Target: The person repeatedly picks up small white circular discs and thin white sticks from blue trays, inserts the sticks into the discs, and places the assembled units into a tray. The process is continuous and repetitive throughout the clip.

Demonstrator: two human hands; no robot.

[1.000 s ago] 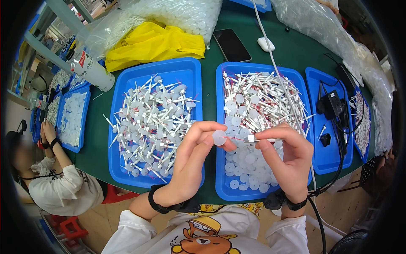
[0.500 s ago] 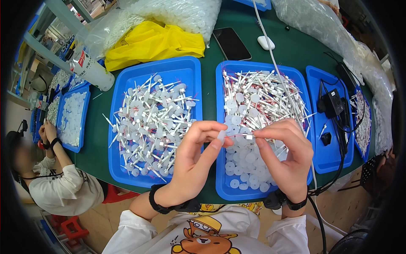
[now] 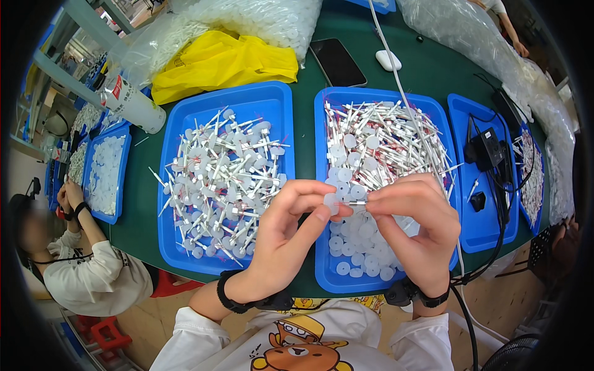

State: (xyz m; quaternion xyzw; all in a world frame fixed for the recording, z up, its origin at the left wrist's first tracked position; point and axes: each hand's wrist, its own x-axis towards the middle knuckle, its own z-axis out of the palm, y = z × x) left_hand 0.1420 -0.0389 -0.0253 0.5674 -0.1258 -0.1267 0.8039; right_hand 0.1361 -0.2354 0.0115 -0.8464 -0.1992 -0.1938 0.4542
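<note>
Over the middle blue tray, my left hand pinches a round translucent white plastic disc between thumb and fingers. My right hand is closed at the fingertips on a thin white stick with a shiny end pointing at the disc. The stick's end is at or touching the disc; whether it passes through cannot be seen. Below my hands lie loose discs, and behind them a heap of white sticks with reddish threads.
To the left, another blue tray holds sticks fitted with discs. A right-hand tray carries black adapters and cables. Behind are a yellow bag, a phone and a white case. A cup stands near a co-worker at left.
The disc and the stick have come together, with my right fingers shifted slightly left. The disc now faces more toward the camera. A person's arm shows at the upper right.
</note>
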